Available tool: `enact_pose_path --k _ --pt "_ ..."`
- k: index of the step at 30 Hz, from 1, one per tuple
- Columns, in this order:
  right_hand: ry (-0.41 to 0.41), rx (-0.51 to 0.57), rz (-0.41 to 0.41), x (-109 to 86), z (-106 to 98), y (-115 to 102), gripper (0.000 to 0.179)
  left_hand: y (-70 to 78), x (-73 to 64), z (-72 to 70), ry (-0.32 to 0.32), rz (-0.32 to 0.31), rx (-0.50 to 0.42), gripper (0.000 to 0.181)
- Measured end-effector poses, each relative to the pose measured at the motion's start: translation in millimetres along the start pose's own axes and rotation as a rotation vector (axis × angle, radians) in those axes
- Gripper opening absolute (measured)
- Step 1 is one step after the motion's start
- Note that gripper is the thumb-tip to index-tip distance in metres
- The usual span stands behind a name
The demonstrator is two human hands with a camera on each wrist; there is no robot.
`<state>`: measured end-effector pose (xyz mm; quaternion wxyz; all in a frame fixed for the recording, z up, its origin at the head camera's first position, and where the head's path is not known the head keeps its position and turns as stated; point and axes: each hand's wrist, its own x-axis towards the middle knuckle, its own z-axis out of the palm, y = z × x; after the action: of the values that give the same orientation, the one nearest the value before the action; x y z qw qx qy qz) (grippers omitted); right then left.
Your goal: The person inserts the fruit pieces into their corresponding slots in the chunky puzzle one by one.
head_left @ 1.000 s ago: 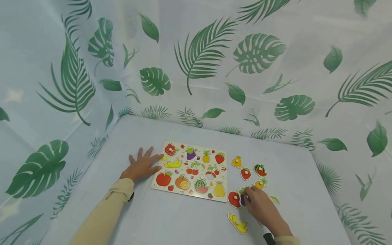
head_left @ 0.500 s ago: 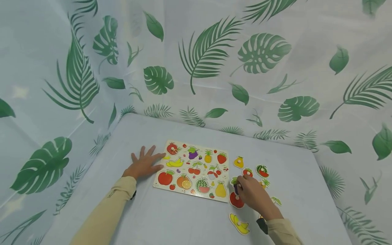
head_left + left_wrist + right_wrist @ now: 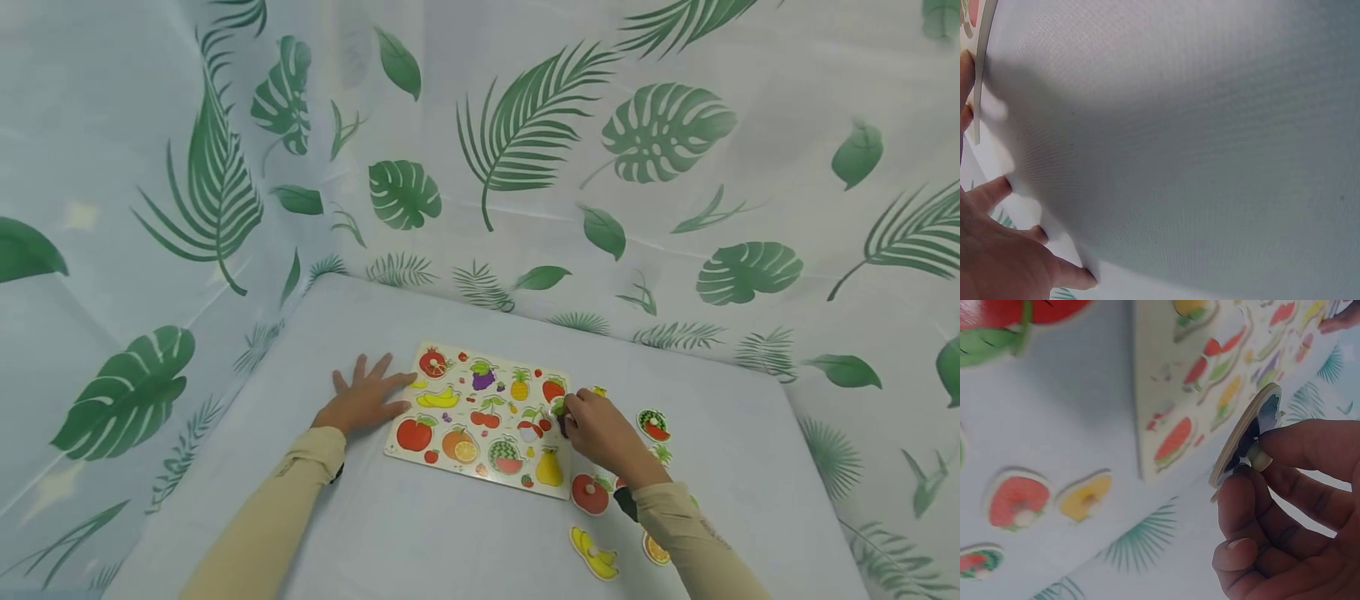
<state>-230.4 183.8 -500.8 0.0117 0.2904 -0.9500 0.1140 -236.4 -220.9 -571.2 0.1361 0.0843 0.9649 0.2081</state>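
Between the spread left hand [image 3: 363, 400] and right hand [image 3: 602, 429] pinching a piece [image 3: 1249, 434], apparently grapes, lies the board [image 3: 461, 414].

Pale, thin-looking fabric printed with green leaves forms a back wall [image 3: 540, 217] and a left wall [image 3: 97, 275], meeting in a corner, with faint creases across both. Below lies a whitish tabletop [image 3: 420, 533] with a woven texture in the left wrist view, its far edge just against the printed fabric. Soft, diffuse light bathes everything, with star-shaped bright patches [image 3: 81, 217] on the left.
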Motion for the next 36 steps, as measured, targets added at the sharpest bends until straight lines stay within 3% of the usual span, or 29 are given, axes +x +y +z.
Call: enact_pose_path --k 10,19,30,36 --pt "0.015 -0.022 -0.034 48.3 -13 -3 0.005 -3.2 3.8 2.3 -0.005 -0.004 0.025 0.063" --pt "0.071 -0.025 -0.147 87.1 -18 -4 0.01 0.7 3.5 -0.6 -0.005 -0.012 0.033 0.063" --pt "0.0 -0.03 -0.145 137.8 -30 -24 0.006 -2.3 6.9 1.2 -0.009 -0.028 0.061 0.064" --pt "-0.024 -0.014 -0.185 158.0 -22 -33 0.014 -6.7 9.9 3.0 0.001 -0.021 0.071 0.064"
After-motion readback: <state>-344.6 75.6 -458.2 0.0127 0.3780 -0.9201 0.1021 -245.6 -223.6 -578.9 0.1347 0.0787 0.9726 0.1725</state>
